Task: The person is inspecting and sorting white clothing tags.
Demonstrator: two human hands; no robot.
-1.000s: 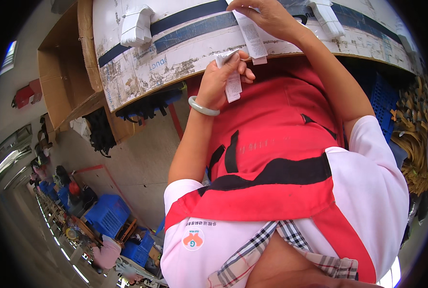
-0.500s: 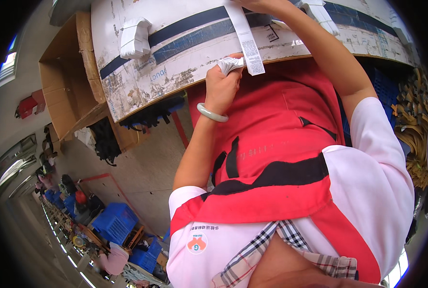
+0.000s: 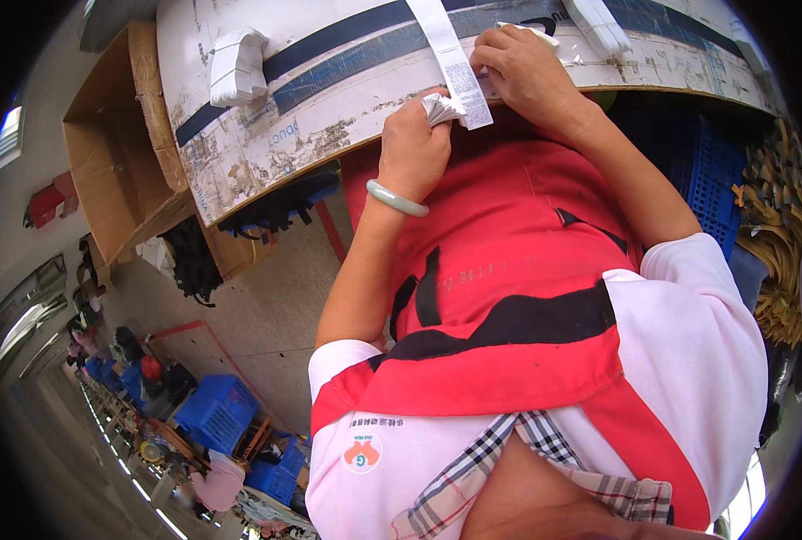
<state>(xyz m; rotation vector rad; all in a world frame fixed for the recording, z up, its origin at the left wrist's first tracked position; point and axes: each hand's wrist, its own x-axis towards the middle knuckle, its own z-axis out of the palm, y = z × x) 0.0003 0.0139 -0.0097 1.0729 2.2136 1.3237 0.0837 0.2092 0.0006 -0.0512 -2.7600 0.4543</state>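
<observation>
Left hand [image 3: 414, 148] closed on folded white label bundle [image 3: 440, 110]; pale bangle [image 3: 396, 198] at that wrist. Just right of grip: printed label strip [image 3: 461, 76], end overhanging worn tabletop [image 3: 329, 135]. Right hand [image 3: 531, 81] beyond strip, fingers curled beside it, contact unclear. White label stack [image 3: 237, 70] well left of grip. Red apron [image 3: 500, 234] below.

label strip [image 3: 449, 56] cropped, distant person [image 3: 218, 483] seemingly blurred

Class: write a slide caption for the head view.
Left hand grips a pleated white bundle, right hand close to a long printed strip.
</observation>
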